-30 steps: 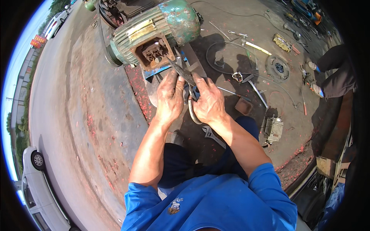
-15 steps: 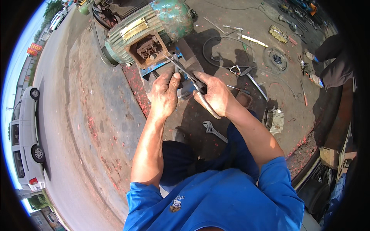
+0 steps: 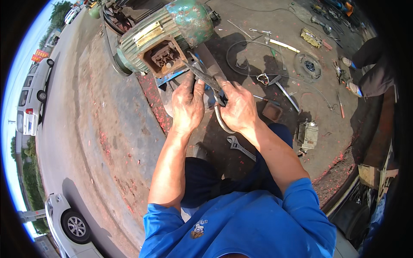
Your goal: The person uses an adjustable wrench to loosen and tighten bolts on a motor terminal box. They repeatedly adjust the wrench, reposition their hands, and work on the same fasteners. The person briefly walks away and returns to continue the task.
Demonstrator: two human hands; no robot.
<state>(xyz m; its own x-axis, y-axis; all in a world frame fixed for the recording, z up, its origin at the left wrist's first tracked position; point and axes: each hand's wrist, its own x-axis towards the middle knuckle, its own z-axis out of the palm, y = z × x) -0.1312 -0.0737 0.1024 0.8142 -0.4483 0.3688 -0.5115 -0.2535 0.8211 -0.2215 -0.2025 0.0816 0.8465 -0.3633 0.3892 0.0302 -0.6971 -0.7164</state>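
Observation:
My right hand [image 3: 238, 107] is closed round the curved handle of a pair of long metal shears [image 3: 205, 77]. Its blades point up and left, toward the open terminal box [image 3: 165, 56] of a worn green electric motor [image 3: 185, 21]. My left hand [image 3: 188, 107] is beside the blades, with thumb and fingers pressed together. Whatever they grip, if anything, is hidden. Rusty brown parts show inside the box. Below my hands, an adjustable wrench [image 3: 240, 147] lies on the ground by my knee.
To the right lie a hammer [image 3: 284, 92], a round metal plate [image 3: 307, 66], a looped cable [image 3: 228, 56] and a grey metal block [image 3: 307, 135]. Another person's legs [image 3: 376, 73] are at the far right. Cars [image 3: 71, 228] stand on the road at left.
The shears' blades have turned slightly and their handle has swung left. My left hand has rotated, its thumb now further forward. Cars have shifted along the road.

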